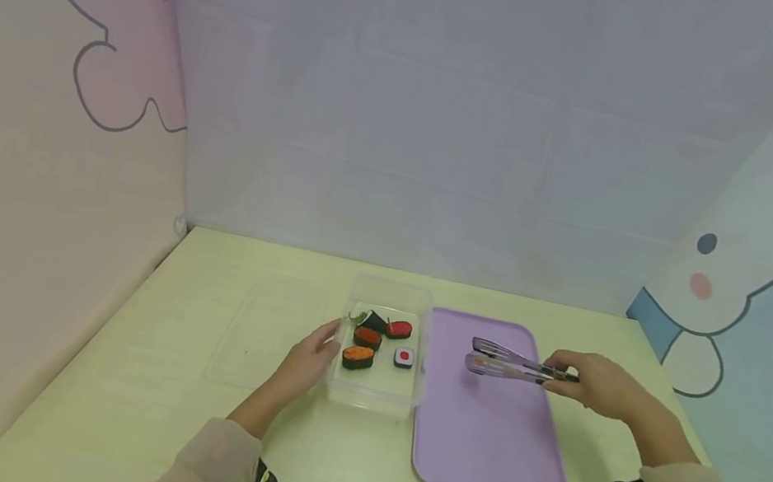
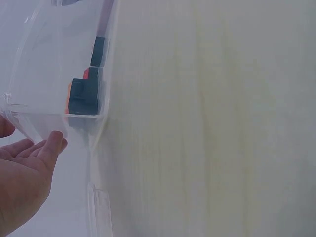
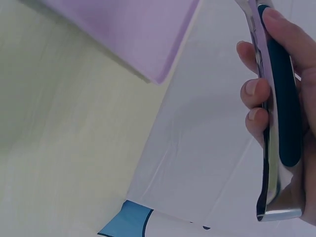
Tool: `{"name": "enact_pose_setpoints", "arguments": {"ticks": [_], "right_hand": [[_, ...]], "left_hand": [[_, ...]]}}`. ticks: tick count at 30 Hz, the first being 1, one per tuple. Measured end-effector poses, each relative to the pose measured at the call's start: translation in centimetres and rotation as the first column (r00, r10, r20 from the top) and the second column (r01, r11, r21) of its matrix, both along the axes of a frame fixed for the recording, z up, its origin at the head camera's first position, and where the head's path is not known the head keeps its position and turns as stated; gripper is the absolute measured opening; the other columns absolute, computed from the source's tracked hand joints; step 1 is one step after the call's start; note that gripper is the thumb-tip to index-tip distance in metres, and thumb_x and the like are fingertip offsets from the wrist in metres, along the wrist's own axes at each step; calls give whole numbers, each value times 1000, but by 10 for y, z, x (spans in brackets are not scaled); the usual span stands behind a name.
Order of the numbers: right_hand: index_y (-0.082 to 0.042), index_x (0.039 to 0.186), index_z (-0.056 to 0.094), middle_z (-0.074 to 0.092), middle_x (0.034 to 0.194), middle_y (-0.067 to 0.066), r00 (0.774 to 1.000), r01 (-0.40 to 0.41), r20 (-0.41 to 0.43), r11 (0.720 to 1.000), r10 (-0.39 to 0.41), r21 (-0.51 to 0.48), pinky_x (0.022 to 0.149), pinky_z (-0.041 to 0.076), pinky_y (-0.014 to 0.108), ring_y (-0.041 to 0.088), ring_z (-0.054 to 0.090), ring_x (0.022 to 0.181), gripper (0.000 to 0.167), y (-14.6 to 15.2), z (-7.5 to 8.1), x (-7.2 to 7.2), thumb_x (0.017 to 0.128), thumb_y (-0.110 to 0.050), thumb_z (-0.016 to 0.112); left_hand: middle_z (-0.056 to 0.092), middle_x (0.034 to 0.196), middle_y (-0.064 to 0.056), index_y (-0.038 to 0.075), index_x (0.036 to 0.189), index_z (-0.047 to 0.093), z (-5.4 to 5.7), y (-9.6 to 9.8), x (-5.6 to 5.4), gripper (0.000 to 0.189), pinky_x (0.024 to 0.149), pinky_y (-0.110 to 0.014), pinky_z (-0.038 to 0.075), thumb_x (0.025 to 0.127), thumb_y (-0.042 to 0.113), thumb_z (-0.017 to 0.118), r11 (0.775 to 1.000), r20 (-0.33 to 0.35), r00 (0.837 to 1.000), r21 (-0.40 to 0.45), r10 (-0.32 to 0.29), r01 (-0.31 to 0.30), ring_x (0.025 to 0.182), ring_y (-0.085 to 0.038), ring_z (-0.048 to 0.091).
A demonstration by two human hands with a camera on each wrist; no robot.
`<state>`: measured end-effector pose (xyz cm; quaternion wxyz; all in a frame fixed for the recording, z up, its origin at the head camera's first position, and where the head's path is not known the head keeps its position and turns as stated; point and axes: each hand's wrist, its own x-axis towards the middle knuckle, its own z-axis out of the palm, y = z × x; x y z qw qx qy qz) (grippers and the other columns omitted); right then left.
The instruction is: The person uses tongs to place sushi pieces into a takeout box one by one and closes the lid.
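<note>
My left hand rests its fingers against the left wall of a clear plastic box. In the left wrist view, fairly straight fingertips touch the outside of that box. Several toy sushi pieces lie in it: an orange-topped one, a red-topped one, a dark-wrapped roll, a red piece and a white square roll. My right hand grips metal tongs with dark handle inlays over a purple tray. The tong arms stand apart; whether anything sits at their tips, I cannot tell.
A flat clear lid lies on the pale yellow table left of the box. Purple tray and box stand side by side, close together. Walls printed with cartoon animals border the table at the left and right, with a plain wall behind.
</note>
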<state>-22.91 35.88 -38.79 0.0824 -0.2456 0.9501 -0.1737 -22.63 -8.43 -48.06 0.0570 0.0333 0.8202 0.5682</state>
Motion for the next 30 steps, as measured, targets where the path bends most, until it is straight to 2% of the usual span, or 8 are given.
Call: {"name": "enact_pose_setpoints", "arguments": {"ticks": [5, 8, 15, 21, 30], "right_hand": [[-11, 112, 63, 60, 90, -7, 1000, 5, 10, 999, -4, -54, 50, 47, 28, 9, 53, 56, 28, -17, 15, -2, 93, -32, 67], [-10, 113, 63, 59, 90, -6, 1000, -22, 16, 997, 23, -79, 51, 47, 28, 10, 53, 58, 30, -32, 19, -6, 93, -31, 67], [-13, 110, 65, 58, 86, -7, 995, -91, 23, 987, 95, -129, 50, 46, 26, 8, 50, 59, 24, -66, 7, -15, 93, -30, 69], [-12, 108, 66, 59, 85, -10, 984, -173, 5, 975, 176, -140, 50, 45, 26, 5, 49, 58, 25, -81, -3, -16, 93, -31, 69], [-12, 108, 65, 59, 85, -9, 984, -163, 57, 978, 171, -131, 48, 46, 26, 6, 50, 56, 27, -82, -7, -16, 93, -33, 68]], "left_hand": [[36, 152, -15, 6, 151, 35, -1, 0, -1, 49, 108, -53, 33, 104, 20, 44, 1000, -7, 1000, 3, -4, 4, 133, -38, 40], [36, 152, -15, 7, 151, 35, -2, -1, -1, 49, 108, -53, 33, 104, 20, 44, 1000, -6, 1000, 1, 1, -1, 133, -37, 40], [36, 152, -16, 6, 151, 34, 0, 1, 0, 50, 108, -53, 32, 104, 20, 44, 1000, 3, 1000, 8, 1, -1, 133, -38, 40], [36, 152, -15, 6, 151, 35, -1, 2, 0, 49, 108, -53, 32, 104, 20, 44, 1000, 5, 1000, 15, 0, 0, 133, -37, 40], [38, 151, -15, 7, 150, 36, 0, 0, 1, 49, 108, -52, 33, 104, 20, 45, 1000, -3, 1000, 13, 2, -2, 132, -37, 42]]}}
